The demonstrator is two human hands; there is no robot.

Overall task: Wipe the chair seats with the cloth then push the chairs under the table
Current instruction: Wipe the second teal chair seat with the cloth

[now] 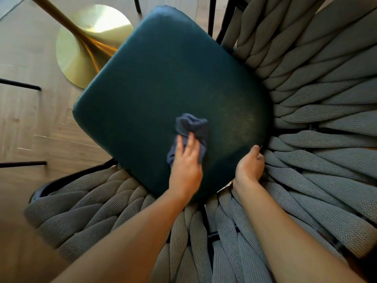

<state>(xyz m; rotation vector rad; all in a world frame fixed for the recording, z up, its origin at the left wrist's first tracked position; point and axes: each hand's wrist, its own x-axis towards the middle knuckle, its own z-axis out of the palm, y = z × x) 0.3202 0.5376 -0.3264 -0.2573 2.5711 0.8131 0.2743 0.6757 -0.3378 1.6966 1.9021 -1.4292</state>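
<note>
— Where is the cloth?

— The dark blue cloth (191, 131) lies bunched on the teal seat (163, 78), toward the seat's near edge and about midway along it.

— What holds it?

— The left hand (185, 166) rests palm down on the cloth's near part. Its fingers (190, 144) lie fairly straight and slightly spread, pressing the cloth flat against the seat; the rest of the cloth bulges out beyond the fingertips.

— And the other hand?

— The right hand (250, 166) sits at the seat's near right corner, where the cushion meets the grey woven backrest (316, 99). Its fingers curl down into the gap between seat and backrest; whether they grip the seat's edge or the woven strands I cannot tell, as the tips are hidden.

— What surrounds the seat?

— The woven backrest wraps round the seat's right and near sides. Beyond the seat's far left corner stands a brass table base (81, 52) on the wooden floor (24, 119), its round foot partly hidden behind the seat. Thin black chair legs (20, 84) show left of the seat.
</note>
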